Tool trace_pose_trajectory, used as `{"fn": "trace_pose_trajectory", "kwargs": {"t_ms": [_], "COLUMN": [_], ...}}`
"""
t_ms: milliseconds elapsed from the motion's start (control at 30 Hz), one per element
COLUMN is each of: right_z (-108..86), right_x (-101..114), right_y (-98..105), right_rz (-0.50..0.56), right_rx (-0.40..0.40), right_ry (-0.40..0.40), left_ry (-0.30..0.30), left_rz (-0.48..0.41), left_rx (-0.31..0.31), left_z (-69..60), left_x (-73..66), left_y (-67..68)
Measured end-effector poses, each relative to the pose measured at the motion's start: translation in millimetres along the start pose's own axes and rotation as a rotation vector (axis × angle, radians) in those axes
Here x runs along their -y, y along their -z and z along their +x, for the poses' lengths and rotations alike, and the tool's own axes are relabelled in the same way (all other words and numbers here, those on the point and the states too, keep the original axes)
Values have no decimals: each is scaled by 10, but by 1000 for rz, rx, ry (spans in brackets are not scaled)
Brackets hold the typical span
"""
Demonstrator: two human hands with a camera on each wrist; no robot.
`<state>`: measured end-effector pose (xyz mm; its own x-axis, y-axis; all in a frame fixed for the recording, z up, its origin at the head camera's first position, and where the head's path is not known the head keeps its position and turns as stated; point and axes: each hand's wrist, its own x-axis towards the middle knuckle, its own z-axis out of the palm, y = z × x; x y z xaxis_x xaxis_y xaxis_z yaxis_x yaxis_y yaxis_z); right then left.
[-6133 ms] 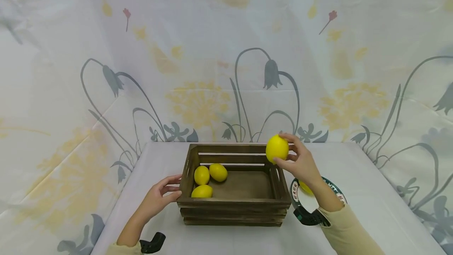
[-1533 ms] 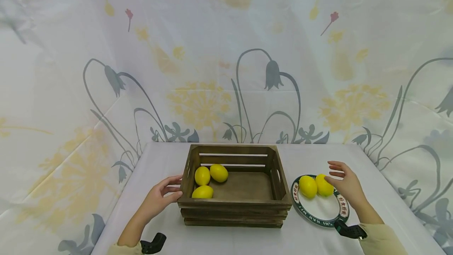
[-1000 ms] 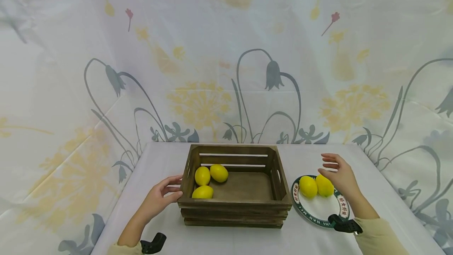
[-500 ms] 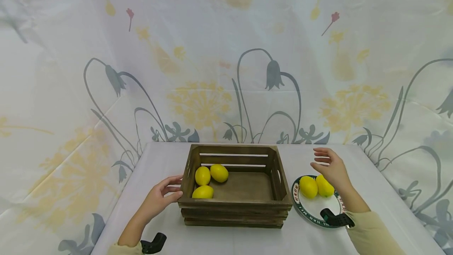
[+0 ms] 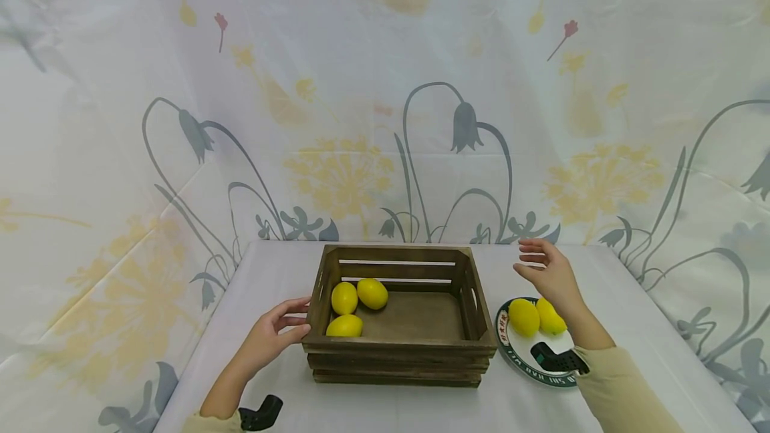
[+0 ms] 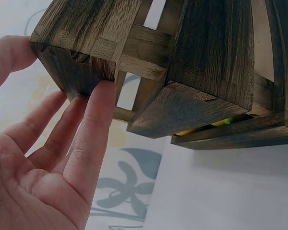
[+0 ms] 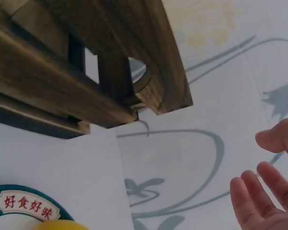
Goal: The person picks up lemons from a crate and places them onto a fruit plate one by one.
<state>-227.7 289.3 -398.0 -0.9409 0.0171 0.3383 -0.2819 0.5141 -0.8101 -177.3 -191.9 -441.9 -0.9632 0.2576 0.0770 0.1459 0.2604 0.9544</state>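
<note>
Dark wooden slatted crate (image 5: 400, 361) stands on the table with three yellow lemons (image 5: 373, 293) grouped at its left inside. My left hand (image 5: 271, 334) touches the crate's left side near the front corner; in the left wrist view its fingertips meet the wood with fingers mostly straight. My right hand (image 5: 552, 277) hovers to the right of the crate, behind the plate, holding nothing; in the right wrist view its fingers (image 7: 242, 194) are loosely bent and apart from the crate. Two more lemons (image 5: 523, 317) lie side by side on the green-rimmed plate (image 5: 529, 367), partly hidden by my right arm.
A white cloth covers the table (image 5: 385, 409). Behind and at the sides hangs a floral curtain (image 5: 337, 119). A black wrist device (image 5: 556, 358) on my right arm overlaps the plate in the head view.
Earlier my right hand held a lemon over the crate's right end; that lemon now lies on the plate. The hand has since lifted up and leftward. My left hand stays put.
</note>
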Motion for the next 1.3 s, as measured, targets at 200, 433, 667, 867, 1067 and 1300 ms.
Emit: {"fn": "trace_pose_trajectory", "kwargs": {"t_ms": [200, 433, 667, 867, 1067, 1300], "right_z": [71, 157, 187, 225, 300, 363], "right_x": [63, 107, 285, 360, 323, 381], "right_y": [-53, -131, -206, -279, -372, -474], "right_rz": [9, 41, 93, 112, 144, 156], "right_rx": [-4, -1, 12, 11, 26, 54], "right_ry": [20, 48, 64, 81, 87, 79], "left_ry": [19, 25, 21, 27, 26, 19], "left_rz": [6, 2, 0, -5, -1, -5], "left_rx": [-4, -7, -6, -8, -9, -6], "left_z": [1, -1, -3, -5, -7, -11], "left_x": [-9, -23, -28, -17, -16, -4], "left_y": [-4, 1, 1, -2, -9, -9]}}
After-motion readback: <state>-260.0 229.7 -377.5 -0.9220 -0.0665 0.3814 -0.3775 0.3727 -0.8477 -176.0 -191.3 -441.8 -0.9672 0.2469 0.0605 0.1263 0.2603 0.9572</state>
